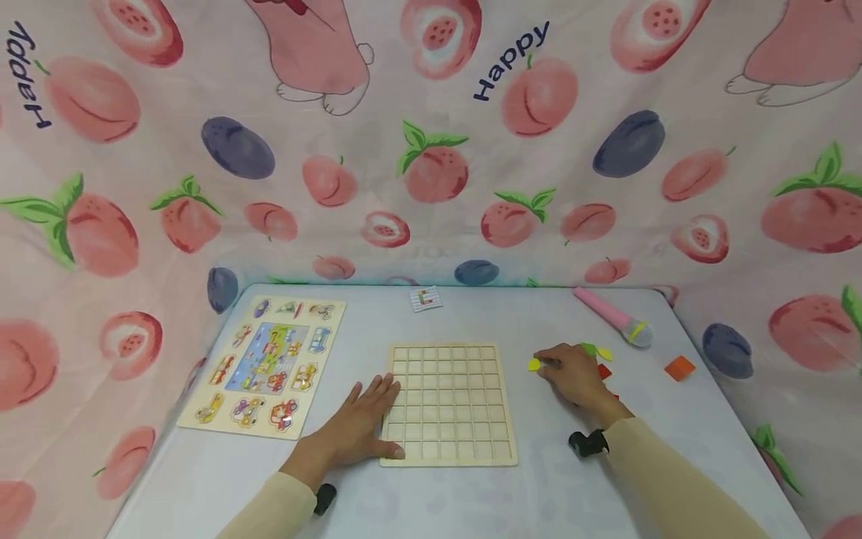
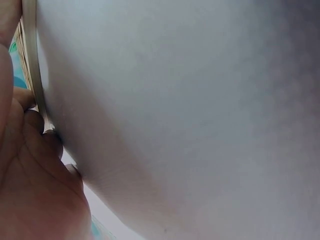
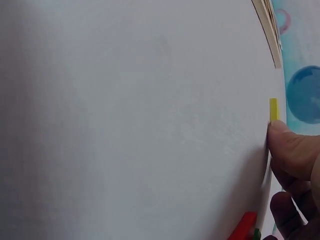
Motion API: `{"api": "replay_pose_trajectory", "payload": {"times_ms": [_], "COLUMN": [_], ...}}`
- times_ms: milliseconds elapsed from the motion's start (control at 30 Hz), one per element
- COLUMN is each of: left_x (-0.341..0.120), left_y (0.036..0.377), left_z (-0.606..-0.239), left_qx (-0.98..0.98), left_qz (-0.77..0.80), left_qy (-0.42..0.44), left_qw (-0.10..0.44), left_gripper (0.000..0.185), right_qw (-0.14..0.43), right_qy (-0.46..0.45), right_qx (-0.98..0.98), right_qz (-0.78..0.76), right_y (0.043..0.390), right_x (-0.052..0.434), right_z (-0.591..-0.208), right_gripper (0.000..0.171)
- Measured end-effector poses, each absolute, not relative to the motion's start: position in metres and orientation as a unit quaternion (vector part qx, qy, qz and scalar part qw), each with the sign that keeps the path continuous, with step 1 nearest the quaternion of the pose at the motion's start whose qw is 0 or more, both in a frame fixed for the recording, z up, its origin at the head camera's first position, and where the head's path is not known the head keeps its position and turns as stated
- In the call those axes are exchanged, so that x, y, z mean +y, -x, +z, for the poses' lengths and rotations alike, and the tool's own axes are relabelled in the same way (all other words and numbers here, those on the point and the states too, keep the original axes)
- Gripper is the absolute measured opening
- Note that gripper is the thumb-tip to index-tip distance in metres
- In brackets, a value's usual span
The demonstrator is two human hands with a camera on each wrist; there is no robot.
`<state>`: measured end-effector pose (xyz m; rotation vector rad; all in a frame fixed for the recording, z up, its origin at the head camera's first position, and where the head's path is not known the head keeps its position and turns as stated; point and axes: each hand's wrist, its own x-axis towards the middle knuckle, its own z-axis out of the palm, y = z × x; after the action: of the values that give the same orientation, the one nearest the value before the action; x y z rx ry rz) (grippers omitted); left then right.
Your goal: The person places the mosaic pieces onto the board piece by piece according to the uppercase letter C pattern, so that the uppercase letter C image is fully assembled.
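Currently R hand (image 1: 572, 374) thumb + fingertips pinch yellow pc (image 1: 534, 364), near right side of wooden grid board (image 1: 447, 404); L hand (image 1: 353, 430) fingers straight, thumb spread apart, touching board's left edge. Just beside R hand, some partly hidden: green pc (image 1: 590, 349), second yellow pc (image 1: 604, 354), red pc (image 1: 604, 370). Farther right, orange pc (image 1: 680, 367); behind, pink toy mic (image 1: 604, 310). Beyond board, small card (image 1: 426, 299) w/ coloured marks; left of board, picture puzzle (image 1: 306, 307). White tabletop (image 1: 471, 501) under all
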<state>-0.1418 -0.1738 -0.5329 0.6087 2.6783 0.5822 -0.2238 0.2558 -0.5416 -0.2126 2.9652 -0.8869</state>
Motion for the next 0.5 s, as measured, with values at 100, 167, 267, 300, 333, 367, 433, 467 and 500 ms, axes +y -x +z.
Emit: {"api": "replay_pose_trajectory", "payload": {"times_ms": [100, 167, 267, 300, 333, 367, 433, 467, 500], "left_x": [-0.173, -0.173, -0.173, -0.174, -0.174, -0.174, -0.175, -0.175, -0.175], "left_y": [0.141, 0.141, 0.142, 0.142, 0.142, 0.142, 0.142, 0.142, 0.142], "left_z": [-0.531, -0.530, -0.532, -0.533, -0.534, -0.535, -0.535, -0.535, -0.534], "left_qx": [0.940, 0.940, 0.942, 0.942, 0.942, 0.942, 0.942, 0.942, 0.942], "left_qz": [0.207, 0.206, 0.201, 0.199, 0.196, 0.195, 0.194, 0.193, 0.193], "left_qy": [-0.216, -0.215, -0.213, -0.213, -0.214, -0.215, -0.216, -0.217, -0.218], "left_qw": [0.165, 0.164, 0.166, 0.166, 0.167, 0.168, 0.168, 0.168, 0.167], "left_gripper": [0.117, 0.117, 0.117, 0.118, 0.118, 0.118, 0.118, 0.118, 0.118], "right_qw": [0.013, 0.010, 0.022, 0.027, 0.029, 0.032, 0.030, 0.023, 0.017], "right_qy": [0.080, 0.087, 0.080, 0.074, 0.066, 0.057, 0.038, 0.035, 0.032], "right_qx": [0.953, 0.951, 0.944, 0.941, 0.937, 0.933, 0.925, 0.922, 0.918], "right_qz": [-0.291, -0.298, -0.320, -0.330, -0.343, -0.354, -0.376, -0.386, -0.395], "right_y": [0.224, 0.225, 0.226, 0.226, 0.226, 0.226, 0.227, 0.227, 0.228], "right_x": [0.255, 0.255, 0.252, 0.250, 0.248, 0.244, 0.236, 0.231, 0.226], "right_z": [-0.542, -0.542, -0.541, -0.540, -0.539, -0.539, -0.537, -0.537, -0.536], "right_gripper": [0.030, 0.029, 0.032, 0.033, 0.034, 0.035, 0.035, 0.034, 0.034]}}
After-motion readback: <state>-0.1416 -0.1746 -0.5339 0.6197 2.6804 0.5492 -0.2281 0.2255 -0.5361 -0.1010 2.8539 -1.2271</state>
